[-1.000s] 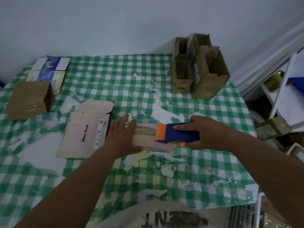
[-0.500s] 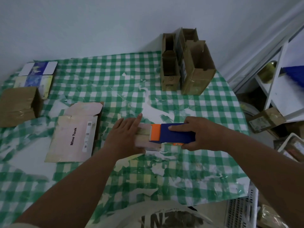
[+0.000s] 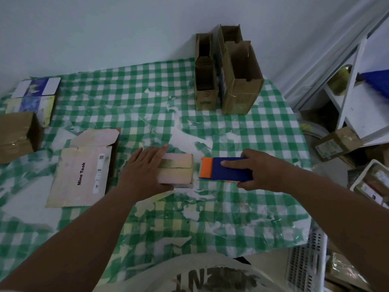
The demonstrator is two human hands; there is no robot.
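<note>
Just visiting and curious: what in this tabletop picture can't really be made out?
All in the head view.
Left end of the small pale pink cardboard box: covered by the left hand.
Rear of the blue and orange plastic tape dispenser: wrapped by the right hand.
White label on the flat pink "Mine Took" carton: print too small.
Brown cardboard box: cut off by the left edge.

Both bare forearms reach forward, converging. The left hand point(image 3: 145, 168) lies flat, palm down, fingers straight; the right hand point(image 3: 262, 170) curls round a tape dispenser point(image 3: 228, 172), index finger stretched along its top
</note>
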